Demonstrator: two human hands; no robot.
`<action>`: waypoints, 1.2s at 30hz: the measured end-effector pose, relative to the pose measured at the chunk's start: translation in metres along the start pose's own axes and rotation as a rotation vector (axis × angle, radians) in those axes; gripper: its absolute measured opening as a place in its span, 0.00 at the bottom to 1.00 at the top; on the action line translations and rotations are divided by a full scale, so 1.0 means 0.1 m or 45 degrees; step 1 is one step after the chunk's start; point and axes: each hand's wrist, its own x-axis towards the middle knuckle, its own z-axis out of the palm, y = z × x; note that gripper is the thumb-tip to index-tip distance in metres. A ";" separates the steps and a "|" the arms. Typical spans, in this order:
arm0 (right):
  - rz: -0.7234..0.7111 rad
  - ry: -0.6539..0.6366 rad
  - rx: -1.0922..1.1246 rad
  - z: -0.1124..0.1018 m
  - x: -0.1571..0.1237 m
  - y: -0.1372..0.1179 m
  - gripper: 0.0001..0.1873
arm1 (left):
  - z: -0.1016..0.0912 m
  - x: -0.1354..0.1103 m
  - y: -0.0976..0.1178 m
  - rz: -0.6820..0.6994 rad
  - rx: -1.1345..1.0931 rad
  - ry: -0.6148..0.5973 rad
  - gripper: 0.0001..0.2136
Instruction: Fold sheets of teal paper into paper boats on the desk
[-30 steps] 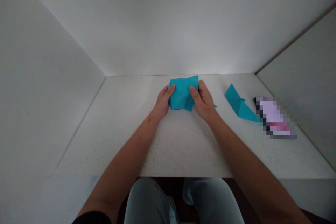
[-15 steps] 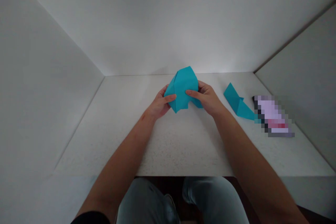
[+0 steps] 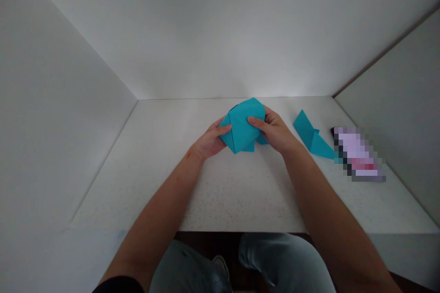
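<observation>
A folded turquoise paper piece (image 3: 242,126), like an origami model with bulging facets, is held between both hands above the white table. My left hand (image 3: 210,141) grips its left corner, thumb on the near face and fingers behind. On the right side, my right hand (image 3: 273,130) pinches the paper, its thumb pressed flat on the front and its fingers mostly hidden behind. Below the right part, small flaps of the same paper stick out. Another folded turquoise paper piece (image 3: 312,137) lies on the table to the right, apart from both hands.
A pixelated, phone-like object (image 3: 359,153) lies at the right, touching or overlapping the tip of the loose paper piece. White walls rise behind and on both sides of the white table (image 3: 233,197). My legs are under its front edge.
The held paper has shifted slightly right and down and tilted, so its front looks rounder and a lower flap shows differently. Both hands moved slightly with it.
</observation>
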 end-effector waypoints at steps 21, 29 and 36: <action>-0.223 0.283 -0.211 -0.02 0.12 0.16 0.31 | -0.07 0.14 -0.13 0.230 0.058 0.353 0.22; -0.530 0.245 -0.828 0.16 -0.06 0.02 0.34 | -0.04 0.23 -0.12 0.684 0.318 0.777 0.18; -0.381 0.091 -0.642 0.21 -0.02 0.12 0.32 | 0.10 0.14 -0.21 0.633 0.551 0.610 0.20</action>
